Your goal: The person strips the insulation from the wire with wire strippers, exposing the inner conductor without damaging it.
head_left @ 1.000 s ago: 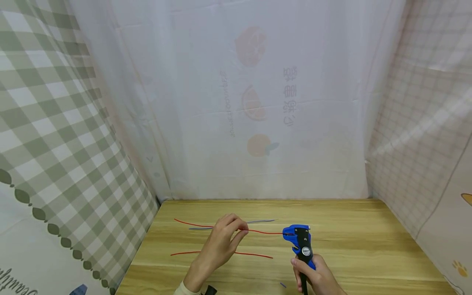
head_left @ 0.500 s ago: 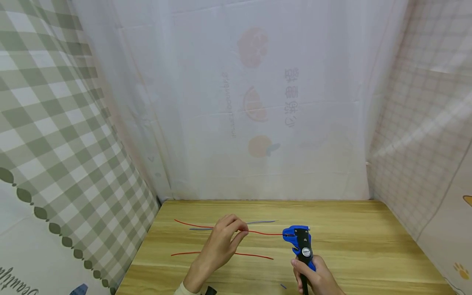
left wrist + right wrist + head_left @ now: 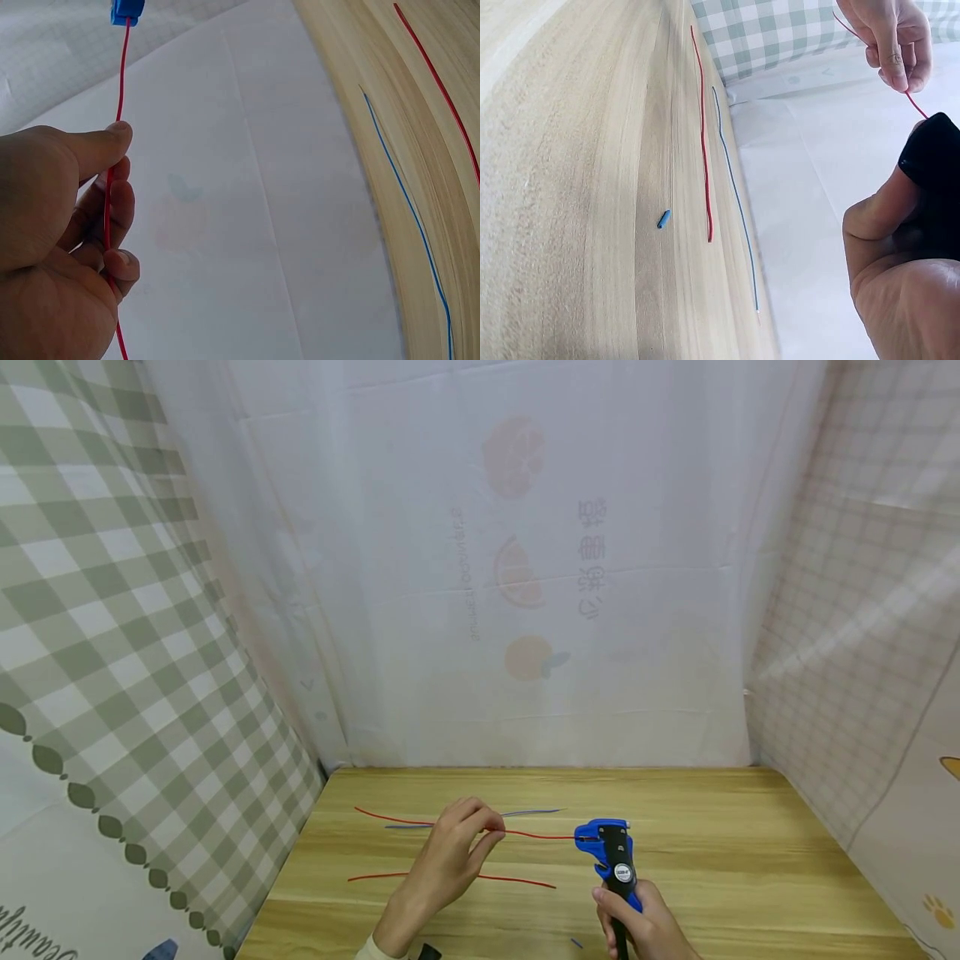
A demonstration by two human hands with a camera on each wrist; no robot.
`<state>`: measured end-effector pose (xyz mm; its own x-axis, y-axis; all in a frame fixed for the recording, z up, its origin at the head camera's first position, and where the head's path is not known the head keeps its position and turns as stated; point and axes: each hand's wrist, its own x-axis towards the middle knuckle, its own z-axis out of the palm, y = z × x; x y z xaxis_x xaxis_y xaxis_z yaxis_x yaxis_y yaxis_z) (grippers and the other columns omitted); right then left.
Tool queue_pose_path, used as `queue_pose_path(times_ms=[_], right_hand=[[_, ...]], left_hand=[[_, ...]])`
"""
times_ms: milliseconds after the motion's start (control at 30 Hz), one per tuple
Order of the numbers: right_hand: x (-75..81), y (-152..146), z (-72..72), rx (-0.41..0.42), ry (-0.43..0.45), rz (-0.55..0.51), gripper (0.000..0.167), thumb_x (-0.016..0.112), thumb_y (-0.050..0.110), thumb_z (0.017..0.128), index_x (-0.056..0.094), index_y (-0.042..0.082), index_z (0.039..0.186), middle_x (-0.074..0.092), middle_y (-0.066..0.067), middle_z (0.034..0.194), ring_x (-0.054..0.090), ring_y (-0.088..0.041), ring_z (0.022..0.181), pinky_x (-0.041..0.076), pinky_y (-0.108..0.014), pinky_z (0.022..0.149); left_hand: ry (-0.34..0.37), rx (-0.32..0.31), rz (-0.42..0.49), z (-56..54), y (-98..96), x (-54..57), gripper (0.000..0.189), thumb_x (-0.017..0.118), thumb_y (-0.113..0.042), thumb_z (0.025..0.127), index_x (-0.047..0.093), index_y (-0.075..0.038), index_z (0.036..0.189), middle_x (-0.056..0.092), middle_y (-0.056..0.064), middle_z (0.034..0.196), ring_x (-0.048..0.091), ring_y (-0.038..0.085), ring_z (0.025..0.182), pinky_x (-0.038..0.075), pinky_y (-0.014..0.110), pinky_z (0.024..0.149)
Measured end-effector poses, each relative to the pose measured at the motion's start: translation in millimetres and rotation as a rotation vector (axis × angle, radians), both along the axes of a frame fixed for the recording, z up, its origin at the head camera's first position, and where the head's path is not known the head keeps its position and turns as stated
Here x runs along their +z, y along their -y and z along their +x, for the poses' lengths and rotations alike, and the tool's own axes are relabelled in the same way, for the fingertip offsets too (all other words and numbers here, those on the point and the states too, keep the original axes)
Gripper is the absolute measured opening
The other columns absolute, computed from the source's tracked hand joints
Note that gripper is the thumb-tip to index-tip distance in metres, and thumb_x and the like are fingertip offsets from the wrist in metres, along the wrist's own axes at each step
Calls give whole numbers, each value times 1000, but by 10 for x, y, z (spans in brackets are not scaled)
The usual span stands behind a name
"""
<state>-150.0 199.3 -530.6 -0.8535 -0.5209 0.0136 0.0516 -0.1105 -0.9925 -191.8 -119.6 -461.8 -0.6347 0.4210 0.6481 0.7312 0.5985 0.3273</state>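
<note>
My left hand (image 3: pixel 453 852) pinches a red wire (image 3: pixel 538 836) between thumb and fingertips, above the table. In the left wrist view the same wire (image 3: pixel 122 75) runs up past the thumb into the blue head of a wire stripper (image 3: pixel 127 10). My right hand (image 3: pixel 647 922) grips the handle of that blue and black wire stripper (image 3: pixel 617 852), which stands upright with its head to the left. The wire's right end sits in the stripper's jaws and is hidden there. In the right wrist view the black handle (image 3: pixel 937 161) shows between my thumb and palm.
On the wooden table (image 3: pixel 750 860) lie a second red wire (image 3: pixel 517 881) and a blue wire (image 3: pixel 532 812) with a bare end. A short blue piece of insulation (image 3: pixel 576 942) lies near the front. White curtain (image 3: pixel 637 710) closes the back, with checked cloth (image 3: pixel 135 635) at left.
</note>
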Motion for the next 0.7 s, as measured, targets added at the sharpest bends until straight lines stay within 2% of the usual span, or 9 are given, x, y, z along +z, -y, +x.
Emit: queue_pose_path(times_ms=[67, 133, 233, 333, 400, 500, 567, 600, 700], right_hand=[[12, 0, 3, -2, 10, 14, 24, 47, 17, 120, 63, 5, 107, 67, 5, 76, 67, -5, 67, 65, -29, 66], [11, 1, 6, -2, 9, 14, 24, 47, 17, 120, 63, 4, 106, 66, 3, 75, 67, -5, 67, 65, -29, 66], [-5, 6, 7, -2, -14, -7, 26, 46, 14, 120, 62, 0, 105, 60, -16, 70, 68, -6, 67, 65, -30, 65], [-26, 8, 7, -2, -35, -24, 28, 44, 12, 120, 61, -2, 103, 53, -34, 75, 68, -7, 66, 65, -31, 63], [-26, 5, 7, -6, -28, -15, 28, 44, 12, 120, 62, 1, 103, 55, -28, 73, 67, -7, 66, 65, -31, 63], [-19, -2, 11, -14, -8, 8, 26, 44, 13, 121, 61, 5, 104, 62, -9, 72, 67, -7, 66, 64, -31, 64], [-11, -3, 13, -18, -4, 20, 24, 44, 14, 121, 60, 6, 105, 65, -1, 75, 67, -7, 66, 64, -30, 64], [-7, 0, 12, -17, -4, 23, 23, 44, 14, 121, 60, 6, 106, 65, -2, 75, 67, -7, 67, 64, -30, 65], [5, 17, 7, -14, -14, 13, 21, 44, 13, 120, 58, 4, 107, 59, -19, 72, 66, -7, 66, 63, -30, 64]], left_hand=[[1, 0, -1, 2, 0, -2, 21, 89, -4, 95, 75, -20, 99, 71, -7, 97, 68, 16, 87, 55, 27, 84], [2, 1, -2, 4, -1, -2, 21, 89, -4, 95, 75, -20, 99, 71, -7, 97, 68, 16, 87, 55, 27, 83], [2, 4, -3, 6, -2, 0, 20, 88, -5, 95, 76, -20, 99, 71, -7, 98, 67, 15, 87, 55, 26, 83], [-2, 7, -6, 5, -6, -4, 19, 88, -6, 95, 76, -20, 99, 71, -7, 97, 66, 13, 87, 55, 26, 83], [-5, 10, -9, 3, -7, -8, 19, 89, -6, 95, 76, -20, 99, 71, -7, 97, 65, 11, 87, 55, 26, 83], [-18, 19, -13, -6, -4, -16, 20, 90, -5, 93, 76, -19, 98, 71, -6, 96, 64, 9, 87, 55, 26, 83], [-24, 26, -12, -11, 0, -20, 21, 91, -4, 92, 76, -18, 97, 71, -6, 96, 65, 9, 87, 56, 28, 83], [-27, 29, -10, -13, 3, -22, 21, 91, -4, 92, 76, -18, 97, 72, -6, 96, 65, 9, 87, 56, 28, 84], [-33, 33, -4, -18, 11, -18, 21, 91, -4, 92, 76, -18, 97, 72, -5, 96, 66, 9, 88, 57, 30, 85]])
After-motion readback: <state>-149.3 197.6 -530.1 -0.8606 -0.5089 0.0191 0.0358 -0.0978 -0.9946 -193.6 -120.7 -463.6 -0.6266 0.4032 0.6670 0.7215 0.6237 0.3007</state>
